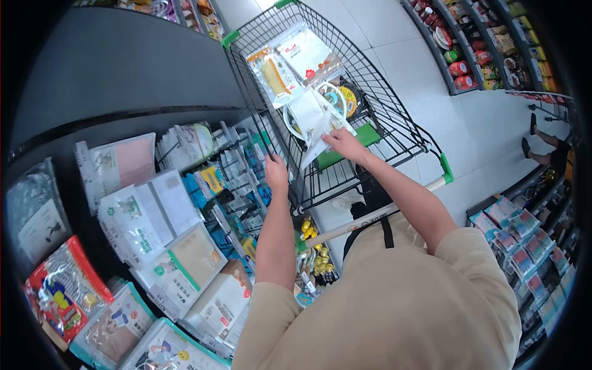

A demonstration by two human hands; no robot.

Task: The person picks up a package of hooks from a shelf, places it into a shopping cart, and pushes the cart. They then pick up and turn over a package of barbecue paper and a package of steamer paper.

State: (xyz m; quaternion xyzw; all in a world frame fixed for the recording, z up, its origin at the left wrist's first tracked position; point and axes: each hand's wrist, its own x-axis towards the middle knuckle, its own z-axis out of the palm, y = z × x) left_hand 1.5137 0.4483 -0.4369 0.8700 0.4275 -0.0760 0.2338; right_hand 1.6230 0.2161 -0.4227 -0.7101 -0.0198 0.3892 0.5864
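Note:
My right hand [345,146] is closed on the lower edge of a white flat package [306,114] inside the shopping cart [394,102]. White curved bands show on both sides of this package; its kind I cannot make out. My left hand [276,172] has its fingers curled round the cart's black side rim, next to the shelf. Farther in the cart lie a white packet [305,54] with red print and a clear-and-orange packet [271,74]. A round yellow-and-black package [350,100] is partly hidden behind the white one.
The cart's handle [370,216] crosses in front of my body. Packaged goods [166,209] fill the shelf at left. More stocked shelves [481,46] stand at upper right and lower right [530,246]. Another person's legs [542,145] show at the right edge, on the tiled floor.

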